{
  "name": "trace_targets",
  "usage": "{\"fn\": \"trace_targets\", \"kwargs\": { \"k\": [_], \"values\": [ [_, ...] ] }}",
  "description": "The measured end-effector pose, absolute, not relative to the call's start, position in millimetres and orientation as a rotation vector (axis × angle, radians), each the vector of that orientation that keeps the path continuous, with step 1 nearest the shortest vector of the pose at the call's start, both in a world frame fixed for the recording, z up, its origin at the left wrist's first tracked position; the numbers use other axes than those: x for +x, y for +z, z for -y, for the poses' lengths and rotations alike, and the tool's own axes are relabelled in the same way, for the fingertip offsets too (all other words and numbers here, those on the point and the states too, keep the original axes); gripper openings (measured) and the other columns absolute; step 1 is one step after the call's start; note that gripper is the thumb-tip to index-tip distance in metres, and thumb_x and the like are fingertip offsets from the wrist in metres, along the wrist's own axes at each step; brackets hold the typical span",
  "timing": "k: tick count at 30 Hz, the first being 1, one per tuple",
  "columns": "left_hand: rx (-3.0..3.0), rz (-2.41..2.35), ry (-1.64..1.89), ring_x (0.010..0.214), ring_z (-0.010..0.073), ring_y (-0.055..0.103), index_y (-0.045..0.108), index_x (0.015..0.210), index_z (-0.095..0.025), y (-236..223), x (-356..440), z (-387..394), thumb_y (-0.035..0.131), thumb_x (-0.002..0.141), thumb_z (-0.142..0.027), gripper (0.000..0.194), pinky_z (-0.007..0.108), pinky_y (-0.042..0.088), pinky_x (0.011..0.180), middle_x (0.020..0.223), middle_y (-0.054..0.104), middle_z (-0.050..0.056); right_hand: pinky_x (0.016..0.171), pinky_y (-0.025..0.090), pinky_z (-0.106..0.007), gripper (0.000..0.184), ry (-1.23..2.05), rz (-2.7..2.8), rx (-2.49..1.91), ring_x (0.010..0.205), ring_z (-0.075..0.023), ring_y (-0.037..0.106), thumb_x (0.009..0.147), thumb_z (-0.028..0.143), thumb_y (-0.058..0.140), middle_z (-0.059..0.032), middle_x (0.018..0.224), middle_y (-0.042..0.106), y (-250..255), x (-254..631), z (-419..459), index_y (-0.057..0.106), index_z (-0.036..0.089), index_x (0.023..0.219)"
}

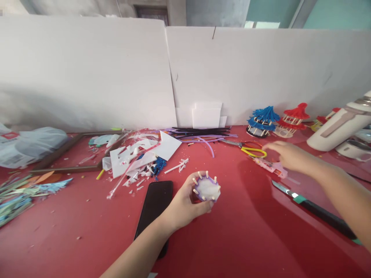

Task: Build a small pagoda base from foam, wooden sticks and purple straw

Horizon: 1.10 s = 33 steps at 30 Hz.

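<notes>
My left hand (185,204) is closed around the edge of a small round white disc (207,188). The disc has purple edging and several short pale pegs standing around its rim. Over at the right, my right hand (279,152) is above a pink glue gun (271,166), its fingers apart and holding nothing that I can see. Scissors (252,151) with yellow and red handles lie just beside its fingertips. A black and green utility knife (315,212) lies closer to me, below the right forearm.
A black phone (155,204) lies beside my left wrist. White scraps (136,154) and black and purple pipe cleaners (199,133) lie toward the white partition. Little blue (262,121) and red (294,119) pagoda models stand at the back right, near a white thermos (337,127).
</notes>
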State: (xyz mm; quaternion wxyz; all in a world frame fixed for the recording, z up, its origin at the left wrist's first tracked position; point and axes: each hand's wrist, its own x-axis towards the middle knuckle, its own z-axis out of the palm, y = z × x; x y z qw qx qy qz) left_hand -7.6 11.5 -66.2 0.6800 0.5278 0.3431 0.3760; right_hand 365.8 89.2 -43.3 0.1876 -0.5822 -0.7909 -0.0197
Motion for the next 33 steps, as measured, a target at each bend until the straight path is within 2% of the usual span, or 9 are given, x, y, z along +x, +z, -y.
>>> {"fn": "trace_targets", "kwargs": {
  "k": [4,8,10,15,21,24,28,33],
  "values": [
    [1.180,-0.804,0.861,0.068,0.0094,0.057,0.043,0.119,-0.023,-69,-8,-12,0.076,0.071,-0.021,0.058,0.025,0.048,0.064,0.100,0.060,0.002,0.082,0.051,-0.036,0.026,-0.006,2.265,-1.642,0.097,-0.0240,0.066,0.084,0.015,0.047,-0.0080,0.106,0.070,-30,292,-120,0.064,0.020,0.103],
    [1.220,-0.823,0.872,0.081,0.0129,0.060,0.044,0.121,-0.023,-72,-10,-12,0.074,0.073,-0.018,0.057,0.027,0.048,0.074,0.104,0.060,0.004,0.086,0.050,-0.034,0.020,0.098,2.326,-1.663,0.093,-0.0186,0.065,0.093,0.024,0.049,-0.0070,0.100,0.069,-34,217,-166,0.063,0.016,0.105],
    [1.243,-0.829,0.877,0.084,0.0140,0.060,0.044,0.121,-0.024,-72,-11,-11,0.074,0.073,-0.017,0.057,0.028,0.047,0.078,0.105,0.060,0.004,0.083,0.053,-0.039,0.028,0.153,2.354,-1.700,0.095,-0.0185,0.063,0.093,0.034,0.055,-0.0073,0.111,0.063,-41,188,-187,0.059,0.015,0.114],
    [1.188,-0.811,0.860,0.085,0.0139,0.061,0.043,0.122,-0.025,-70,-12,-9,0.073,0.074,-0.018,0.057,0.029,0.047,0.079,0.105,0.060,0.003,0.085,0.053,-0.041,0.033,0.227,2.395,-1.795,0.102,-0.0208,0.061,0.092,0.034,0.057,-0.0090,0.121,0.058,-50,145,-218,0.055,0.016,0.121],
    [1.145,-0.798,0.862,0.087,0.0152,0.063,0.044,0.120,-0.024,-69,-11,-9,0.075,0.072,-0.017,0.058,0.029,0.047,0.080,0.106,0.063,0.004,0.087,0.052,-0.040,0.030,0.151,2.354,-1.786,0.102,-0.0203,0.060,0.093,0.033,0.055,-0.0091,0.121,0.058,-10,146,-233,0.057,0.017,0.119],
    [1.131,-0.792,0.899,0.092,0.0168,0.064,0.044,0.121,-0.024,-71,-11,-10,0.076,0.071,-0.017,0.060,0.030,0.047,0.082,0.110,0.063,0.006,0.090,0.049,-0.039,0.028,0.080,2.286,-1.735,0.105,-0.0200,0.060,0.100,0.028,0.042,-0.0066,0.119,0.058,16,159,-234,0.058,0.014,0.117],
    [1.145,-0.831,0.935,0.098,0.0185,0.063,0.046,0.122,-0.024,-73,-12,-11,0.077,0.069,-0.016,0.062,0.031,0.047,0.086,0.114,0.062,0.006,0.088,0.050,-0.040,0.028,0.060,2.194,-1.704,0.104,-0.0204,0.061,0.099,0.030,0.043,-0.0067,0.118,0.059,35,174,-233,0.058,0.015,0.118],
    [1.131,-0.858,0.950,0.091,0.0157,0.062,0.045,0.123,-0.025,-76,-14,-13,0.076,0.070,-0.017,0.061,0.030,0.047,0.083,0.108,0.062,0.004,0.087,0.052,-0.042,0.030,0.043,1.937,-1.705,0.104,-0.0217,0.060,0.096,0.034,0.048,-0.0073,0.119,0.059,45,193,-237,0.057,0.016,0.119]
  ]
}}
